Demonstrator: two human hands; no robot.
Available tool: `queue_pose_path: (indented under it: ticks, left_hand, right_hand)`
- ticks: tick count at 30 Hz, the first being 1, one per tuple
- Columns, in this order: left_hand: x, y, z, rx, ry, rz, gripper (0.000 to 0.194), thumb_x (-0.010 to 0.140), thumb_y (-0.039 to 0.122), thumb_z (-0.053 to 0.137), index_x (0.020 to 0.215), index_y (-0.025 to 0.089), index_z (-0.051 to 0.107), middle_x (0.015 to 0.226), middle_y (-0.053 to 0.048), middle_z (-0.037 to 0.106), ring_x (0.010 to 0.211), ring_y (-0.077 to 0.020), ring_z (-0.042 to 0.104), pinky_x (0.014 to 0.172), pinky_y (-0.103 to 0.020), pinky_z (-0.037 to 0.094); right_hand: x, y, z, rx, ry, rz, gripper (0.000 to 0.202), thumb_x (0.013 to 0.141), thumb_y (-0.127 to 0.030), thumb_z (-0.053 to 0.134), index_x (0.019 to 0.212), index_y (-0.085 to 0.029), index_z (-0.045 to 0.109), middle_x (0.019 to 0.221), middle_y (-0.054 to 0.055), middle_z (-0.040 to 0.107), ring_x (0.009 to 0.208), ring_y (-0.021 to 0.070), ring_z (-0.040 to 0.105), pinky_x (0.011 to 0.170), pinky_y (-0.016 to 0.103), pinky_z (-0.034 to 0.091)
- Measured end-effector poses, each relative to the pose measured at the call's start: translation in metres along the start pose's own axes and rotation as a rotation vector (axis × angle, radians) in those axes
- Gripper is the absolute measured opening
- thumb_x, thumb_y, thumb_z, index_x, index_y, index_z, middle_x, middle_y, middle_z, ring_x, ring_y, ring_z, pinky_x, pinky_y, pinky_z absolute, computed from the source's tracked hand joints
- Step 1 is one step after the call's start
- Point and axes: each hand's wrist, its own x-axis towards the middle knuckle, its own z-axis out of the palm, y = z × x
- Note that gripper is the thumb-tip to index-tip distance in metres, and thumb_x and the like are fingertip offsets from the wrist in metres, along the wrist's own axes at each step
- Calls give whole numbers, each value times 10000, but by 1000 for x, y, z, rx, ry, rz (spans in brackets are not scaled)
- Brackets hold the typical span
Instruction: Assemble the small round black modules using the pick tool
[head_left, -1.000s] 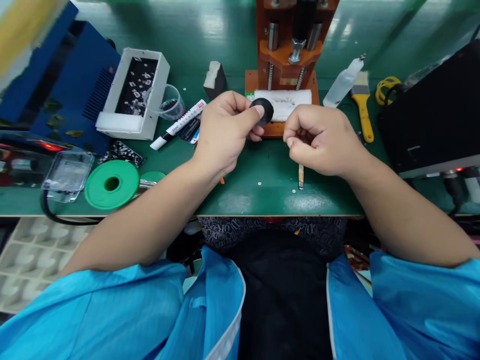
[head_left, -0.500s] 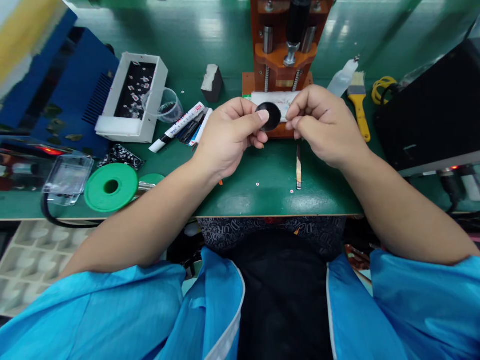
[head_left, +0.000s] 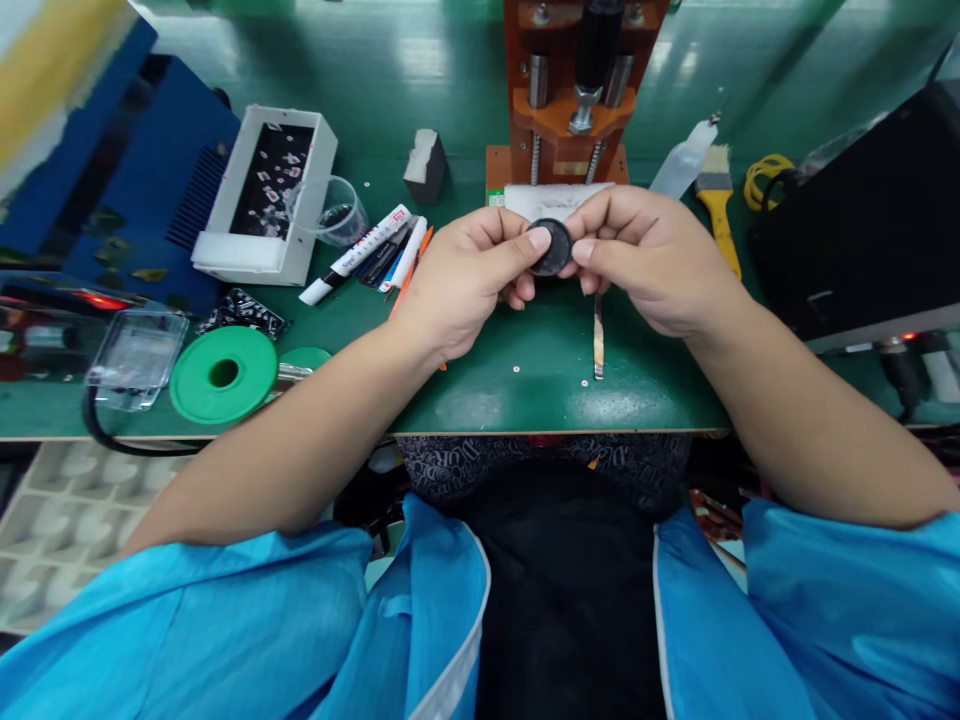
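Pinched between the thumb and fingers of my left hand (head_left: pixel 469 270) is a small round black disc (head_left: pixel 553 252), its flat face turned up toward me. From the other side, my right hand (head_left: pixel 649 250) is closed at the disc's right rim, thumb and forefinger on its edge. Its other fingers curl underneath and are partly hidden. Both hands are over the green bench, just in front of a white pad (head_left: pixel 551 200) at the foot of an orange press (head_left: pixel 574 110). Below the right fingers lies a thin tweezer-like strip (head_left: pixel 598 340).
Markers (head_left: pixel 367 245), a clear cup (head_left: pixel 341 215) and a white box (head_left: pixel 300 250) of small parts stand left, near a green spool (head_left: pixel 247 385). At right are a squeeze bottle (head_left: pixel 682 160), a yellow brush (head_left: pixel 720 215) and a black device (head_left: pixel 862 210).
The disc has moved slightly right and toward me, and its face now looks greyer. My right hand has come in from beside it to touch its rim.
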Motion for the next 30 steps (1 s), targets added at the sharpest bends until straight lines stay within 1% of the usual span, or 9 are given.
queue_pose_path:
  ticks: [3,6,10,13,16,19,24,27,30]
  left_hand:
    - [0,0,1,41,17,13,485,1059,437,1144,888,217,747,746,41,750,599,-94,692,574,-192,572]
    - [-2,2,4,64,35,26,494,1055,399,1146,859,219,730,736,41,745,591,-92,686,573,-192,569]
    - [-5,6,8,80,52,36,495,1049,404,1151,837,231,738,724,36,758,590,-98,677,575,-209,562]
    - [-6,9,10,90,77,21,493,1026,373,1168,830,235,737,726,36,765,578,-100,677,567,-226,547]
    - [-7,9,10,83,80,20,472,1025,322,1166,825,233,748,727,39,761,583,-92,668,565,-215,533]
    - [-7,8,10,70,66,42,454,1043,321,1152,823,239,763,718,41,750,594,-91,651,560,-207,526]
    - [-8,8,12,88,93,38,483,1028,340,1164,831,246,733,753,45,749,584,-96,658,568,-244,541]
    - [-9,9,14,98,95,42,479,1027,303,1161,825,240,731,752,48,747,578,-92,654,577,-250,538]
    - [-10,10,15,120,101,50,469,1014,294,1169,818,236,746,769,38,777,580,-94,654,588,-263,538]
  right_hand:
    - [1,2,1,8,8,5,190,984,-128,992,972,-242,841,919,7,861,813,172,766,736,285,682]
    - [1,3,1,19,16,2,183,975,-116,982,1010,-243,855,971,12,877,827,172,769,744,292,690]
    - [0,1,2,21,5,4,188,966,-143,1000,1020,-258,861,1003,17,886,843,184,783,785,321,717]
    - [0,0,2,-2,18,5,183,969,-170,1010,1001,-260,854,995,23,882,848,189,791,791,327,718]
    - [0,1,2,-17,39,3,179,962,-173,1002,987,-261,848,948,18,865,842,197,788,769,329,713]
    - [0,1,2,-3,33,-2,187,937,-146,989,984,-263,851,924,14,857,842,203,783,779,335,719]
    - [0,0,1,21,-5,-11,253,890,-20,902,996,-248,872,908,-7,838,822,169,764,813,301,702]
    - [1,1,0,7,6,-19,237,909,-15,874,971,-244,873,889,-8,832,807,166,759,791,292,697]
    - [2,2,-1,10,6,-36,221,910,-32,863,941,-250,879,884,-5,851,796,167,764,771,288,698]
